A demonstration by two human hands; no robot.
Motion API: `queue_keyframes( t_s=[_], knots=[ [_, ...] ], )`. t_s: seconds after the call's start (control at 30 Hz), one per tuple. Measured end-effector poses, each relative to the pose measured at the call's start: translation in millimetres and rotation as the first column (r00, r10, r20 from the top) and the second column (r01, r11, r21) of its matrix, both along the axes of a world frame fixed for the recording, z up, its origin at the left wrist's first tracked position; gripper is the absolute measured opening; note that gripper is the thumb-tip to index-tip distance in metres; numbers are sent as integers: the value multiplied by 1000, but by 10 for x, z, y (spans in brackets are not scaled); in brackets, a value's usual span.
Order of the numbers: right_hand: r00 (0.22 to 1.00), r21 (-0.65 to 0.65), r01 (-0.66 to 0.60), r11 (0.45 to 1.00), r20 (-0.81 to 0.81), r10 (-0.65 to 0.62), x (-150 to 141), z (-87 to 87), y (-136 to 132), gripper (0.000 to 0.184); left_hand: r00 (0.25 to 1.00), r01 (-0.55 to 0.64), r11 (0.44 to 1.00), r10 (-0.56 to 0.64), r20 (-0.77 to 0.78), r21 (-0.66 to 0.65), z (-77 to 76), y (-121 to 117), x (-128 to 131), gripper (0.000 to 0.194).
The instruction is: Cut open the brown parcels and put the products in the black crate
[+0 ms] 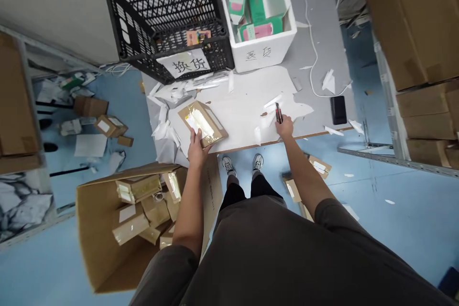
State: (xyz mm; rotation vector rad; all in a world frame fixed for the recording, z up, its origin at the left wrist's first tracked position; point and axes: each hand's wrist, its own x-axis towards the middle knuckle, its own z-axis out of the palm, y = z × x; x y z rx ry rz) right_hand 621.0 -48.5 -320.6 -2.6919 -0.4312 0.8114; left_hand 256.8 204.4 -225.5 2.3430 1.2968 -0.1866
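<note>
My left hand (198, 150) grips the near left edge of a small taped cardboard box (212, 123), which is tilted on the table. Shiny clear tape covers part of its top. In my right hand (284, 127), closed round the handle, is a red and black utility knife (278, 112), pointing away from me over the white paper (247, 100). Box and knife are well apart. Small scraps of paper lie near the knife.
Behind stand a black plastic crate (143, 52) and a white foam box (263, 52) holding green and pink boxes. A black phone (338, 110) and white cable (314, 52) lie right. A large carton (89, 229) of taped boxes stands at lower left; shelving flanks both sides.
</note>
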Motion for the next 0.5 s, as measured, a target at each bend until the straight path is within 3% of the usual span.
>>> queue_keyframes(
  t_s=[0.07, 0.17, 0.33, 0.5],
  knots=[
    [1000, -14, 6, 1000, -10, -6, 35, -43, 27, 53, 1000, -3, 1000, 3, 15, -14, -24, 0, -18, 102],
    [999, 20, 34, 999, -19, -34, 61, 59, 50, 46, 999, -14, 1000, 15, 37, -27, -13, -14, -17, 100],
    [980, 177, 196, 964, -66, -188, -117, 516, 165, 52, 999, -1, 999, 3, 54, -46, 134, -26, -18, 99],
    [975, 406, 203, 891, -165, -147, -656, 1003, 698, 53, 987, 49, 999, -45, 153, -21, 255, 321, -42, 59]
  ],
)
